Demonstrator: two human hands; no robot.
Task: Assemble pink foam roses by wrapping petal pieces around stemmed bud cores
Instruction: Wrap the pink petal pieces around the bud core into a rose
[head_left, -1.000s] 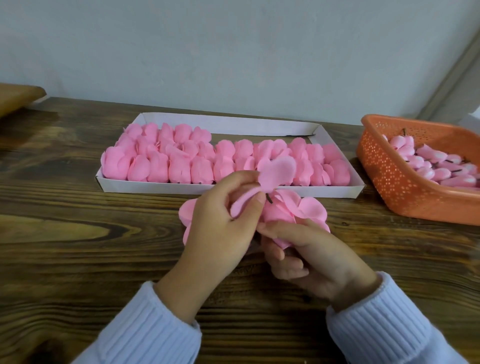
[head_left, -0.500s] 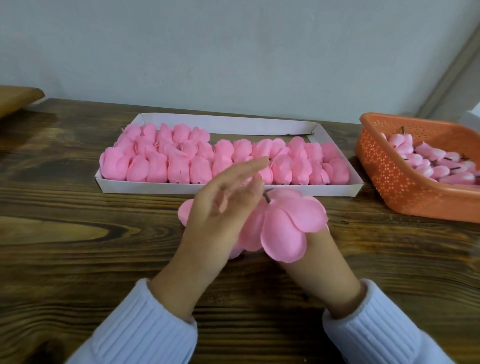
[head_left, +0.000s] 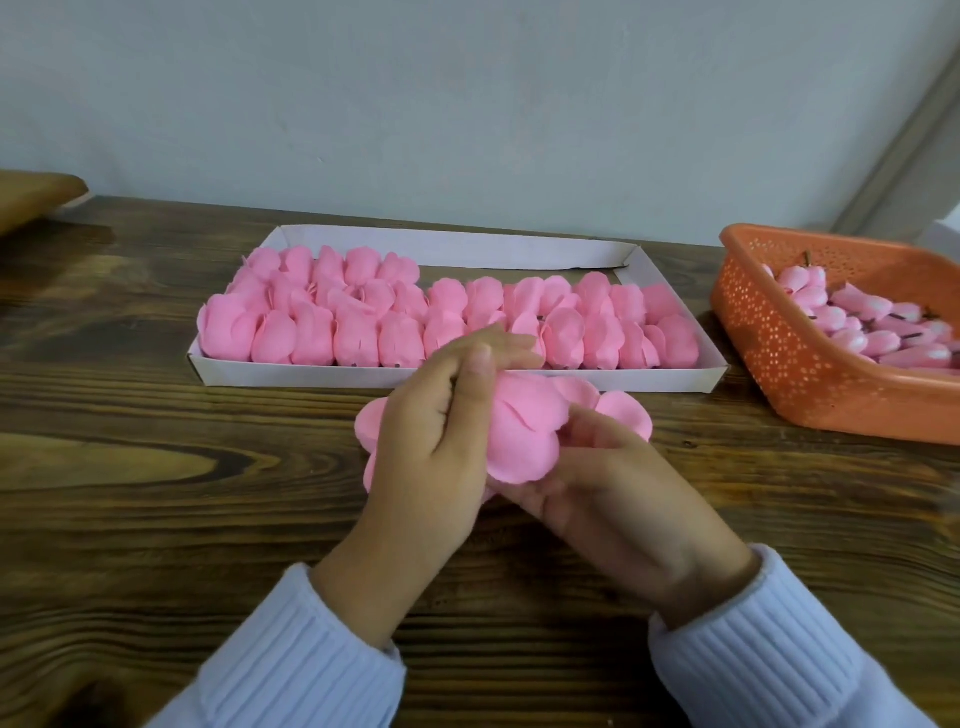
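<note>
Closing since half a second ago, my left hand (head_left: 441, 415) now wraps thumb and fingers over the rose (head_left: 524, 436), whose fanned petals have folded round the core. From below, my right hand (head_left: 613, 499) cups it, thumb on the foam. Both grips are clamped on it over the tabletop (head_left: 156, 467), just near of the tray (head_left: 467, 378). I judge this wrap nearly finished.

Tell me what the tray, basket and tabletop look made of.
Tray: likely white cardboard, matte, folded corners. Basket: orange plastic, slight sheen, moulded perforations. Tabletop: dark wood or wood-look laminate, visible grain and knots; cannot tell which.
</note>
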